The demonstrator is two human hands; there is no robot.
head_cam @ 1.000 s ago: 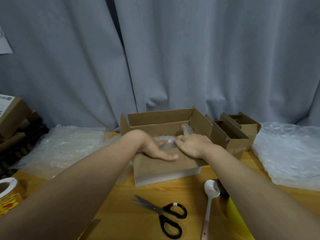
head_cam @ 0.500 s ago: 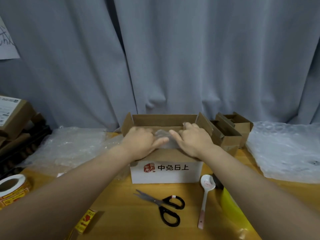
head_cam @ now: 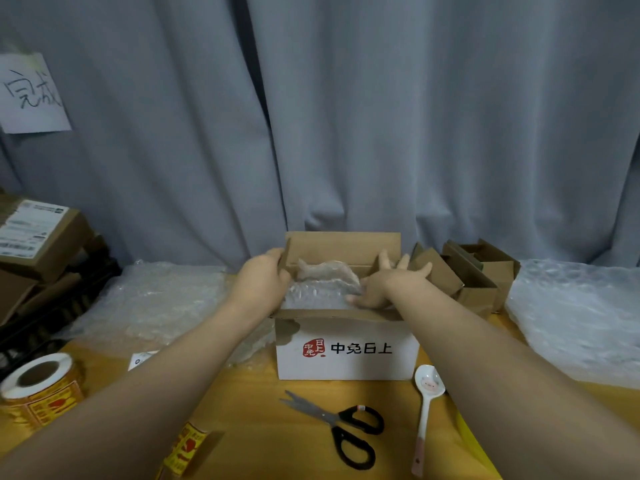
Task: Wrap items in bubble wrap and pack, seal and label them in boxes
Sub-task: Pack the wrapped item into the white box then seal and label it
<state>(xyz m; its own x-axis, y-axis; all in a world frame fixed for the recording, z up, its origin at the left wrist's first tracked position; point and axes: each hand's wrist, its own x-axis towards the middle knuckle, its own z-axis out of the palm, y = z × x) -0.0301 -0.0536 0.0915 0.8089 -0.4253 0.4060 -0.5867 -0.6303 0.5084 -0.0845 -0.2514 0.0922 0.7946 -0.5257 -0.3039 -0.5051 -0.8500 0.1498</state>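
Now the left hand (head_cam: 261, 282) grips the left flap edge of the open box (head_cam: 346, 362); the right hand (head_cam: 384, 285) presses spread fingers on its right flap. The bubble-wrapped item (head_cam: 325, 277) lies inside, between both hands. Smaller boxes (head_cam: 479, 285) crowd just beside the right hand.

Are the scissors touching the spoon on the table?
Apart. The head view shows bare table between the scissors and the spoon.
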